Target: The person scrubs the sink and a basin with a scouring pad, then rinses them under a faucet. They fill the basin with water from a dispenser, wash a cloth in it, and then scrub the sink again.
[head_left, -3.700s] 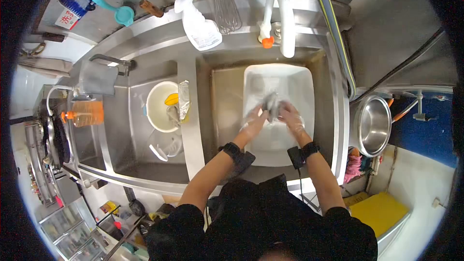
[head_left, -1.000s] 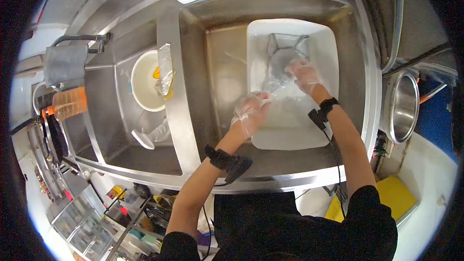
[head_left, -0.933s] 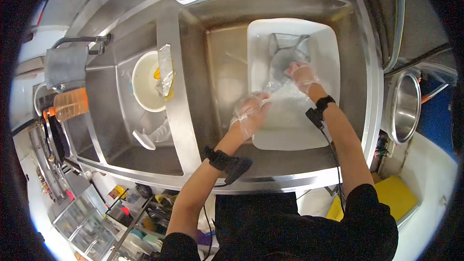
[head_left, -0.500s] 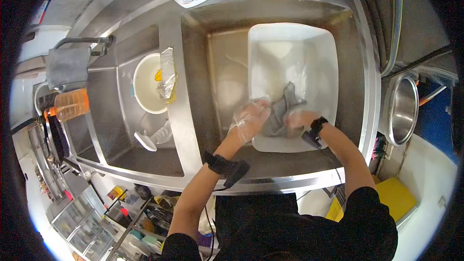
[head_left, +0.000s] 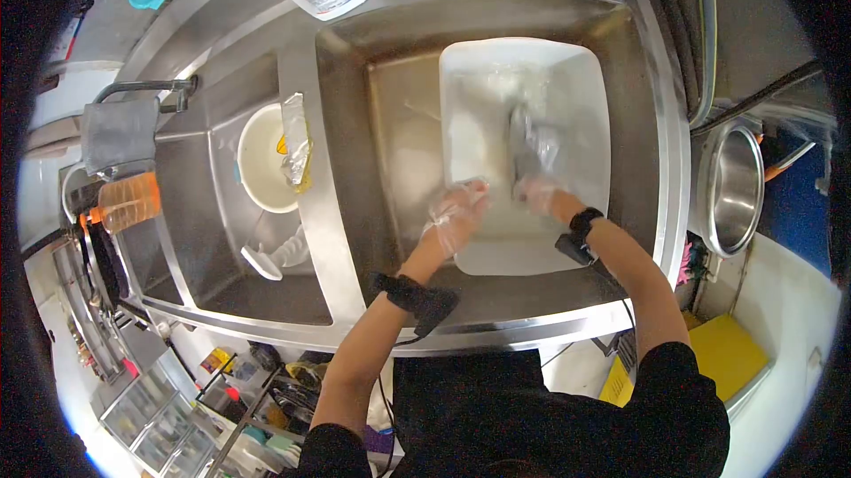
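- Grey fish [head_left: 525,143] lies in the white tub [head_left: 461,79], long axis running toward the sink's back edge.
- Right hand [head_left: 537,194], gloved, pinches its near end.
- Left hand [head_left: 456,212], fingers loosely spread, rests at the tub's left rim, farther off.

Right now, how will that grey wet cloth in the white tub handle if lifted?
Likely floppy: the grey wet cloth hangs bunched and creased from the gloved right hand. Probably heavy for its size and drippy, being soaked in the white plastic tub. Maybe slippery against the thin glove.
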Demonstrator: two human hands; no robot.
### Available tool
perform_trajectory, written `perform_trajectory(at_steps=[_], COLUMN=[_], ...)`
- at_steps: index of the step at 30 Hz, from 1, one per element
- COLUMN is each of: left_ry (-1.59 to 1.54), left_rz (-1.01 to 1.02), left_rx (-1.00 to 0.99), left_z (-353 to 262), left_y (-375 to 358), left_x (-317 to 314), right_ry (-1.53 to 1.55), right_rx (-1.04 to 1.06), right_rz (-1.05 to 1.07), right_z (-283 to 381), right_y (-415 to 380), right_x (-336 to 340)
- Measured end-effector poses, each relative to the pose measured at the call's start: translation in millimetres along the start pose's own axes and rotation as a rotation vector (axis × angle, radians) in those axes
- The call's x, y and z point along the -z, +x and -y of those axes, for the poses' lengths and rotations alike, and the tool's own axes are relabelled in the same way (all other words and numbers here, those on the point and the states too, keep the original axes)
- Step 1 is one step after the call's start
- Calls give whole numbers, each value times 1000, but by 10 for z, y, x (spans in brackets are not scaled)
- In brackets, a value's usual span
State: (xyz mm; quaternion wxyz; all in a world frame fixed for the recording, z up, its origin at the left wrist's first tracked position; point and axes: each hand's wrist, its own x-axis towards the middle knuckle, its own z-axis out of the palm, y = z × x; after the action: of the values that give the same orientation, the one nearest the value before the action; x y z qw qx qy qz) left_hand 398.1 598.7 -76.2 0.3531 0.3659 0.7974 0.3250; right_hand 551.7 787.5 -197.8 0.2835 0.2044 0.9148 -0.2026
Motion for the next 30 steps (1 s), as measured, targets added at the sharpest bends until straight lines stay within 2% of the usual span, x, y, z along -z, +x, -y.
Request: perform_trajectory(at_steps=[1, 3, 4, 5, 6, 7, 9, 10, 12, 16, 18, 22, 24, 25, 27, 28, 29, 30], left_ry=[0, -282, -282, -108, 65, 62, 156, 204, 302, 180, 406, 598, 842, 842, 1017, 1090, 1088, 1198], left_rz=[1, 43, 46, 38, 30, 34, 9, -4, -29, -31, 246, 160, 428, 428, 623, 754, 756, 636], left_rx=[0, 68, 64, -14, -92, -94, -121, -136, -169, -74, -8, 17, -21, -28, -331, -384, -388, -390], left_z=[124, 260, 224, 194, 109, 107, 154, 188, 236, 117, 42, -291, -516, -500, -468, -431, -317, -73], left_y=[-1, 33, 34, 25, 22, 37, 141, 223, 397, 838, 1033, 1160, 999, 919, 815, 908, 1030, 1196], left_x=[-112, -256, -243, -230, -190, -220, -305, -343, -421, -631, -699, -965, -1058, -1184, -1388, -1422, -1423, -1465], right_ry=[100, 302, 401, 500, 531, 552, 547, 547, 34, 91, 204, 349, 416, 413, 500, 496, 504, 510], right_rx=[153, 455, 606, 757, 416, 75, -129, -134, -364, -420, -385, -381, -313, -318, -164, -167, -184, -198], right_rz=[14, 38, 49, 60, 53, 45, -607, -608, -574, -549, -538, -650, -633, -636, -752, -755, -738, -722], right_z=[17, 22, 17, 9, -35, -126, -421, -388, -228, -306, -199, -238, -185, -181, -204, -226, -239, -255], right_y=[-110, -294, -354, -386, -264, -49, 316, 207, -124, -275, -494, -660, -784, -832, -916, -946, -983, -1018], right_x=[72, 211, 264, 294, 283, 262, 245, 511, 1344, 1285, 1353, 1165, 1217, 1227, 1248, 1259, 1258, 1256])
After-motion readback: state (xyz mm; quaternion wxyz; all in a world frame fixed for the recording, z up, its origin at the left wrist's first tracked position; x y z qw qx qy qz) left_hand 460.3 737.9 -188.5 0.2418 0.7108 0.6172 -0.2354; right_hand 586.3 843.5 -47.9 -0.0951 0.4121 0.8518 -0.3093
